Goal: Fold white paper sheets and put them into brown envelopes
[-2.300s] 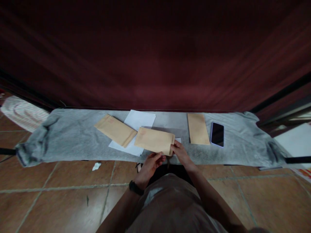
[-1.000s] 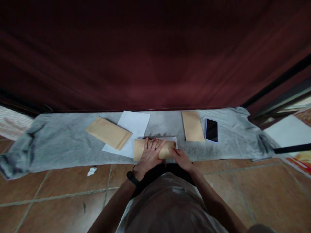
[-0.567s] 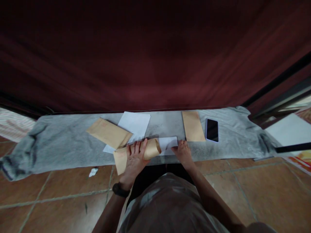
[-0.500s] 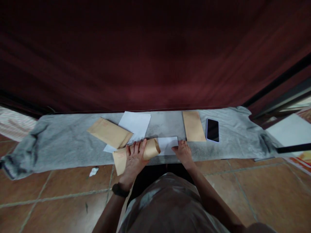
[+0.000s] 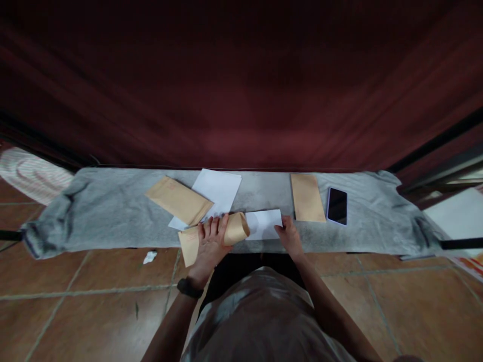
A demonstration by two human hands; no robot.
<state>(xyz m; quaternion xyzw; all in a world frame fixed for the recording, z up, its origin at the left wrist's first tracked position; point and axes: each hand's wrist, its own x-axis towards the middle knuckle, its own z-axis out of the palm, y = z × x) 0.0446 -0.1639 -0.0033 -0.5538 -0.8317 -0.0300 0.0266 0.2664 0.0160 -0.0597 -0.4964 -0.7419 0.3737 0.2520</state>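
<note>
Head view: white paper [image 5: 264,224], earlier mostly covered, now exposed beside held envelope [image 5: 235,230].

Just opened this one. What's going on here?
A person's left hand lies spread on a brown envelope, its open mouth bulging on the right. The right hand touches the right edge of a white paper beside that mouth; whether it reaches inside is unclear. Farther right, a second envelope and a phone lie on gray cloth.

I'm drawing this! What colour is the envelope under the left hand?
The envelope is tan, shown best in the head view.
</note>
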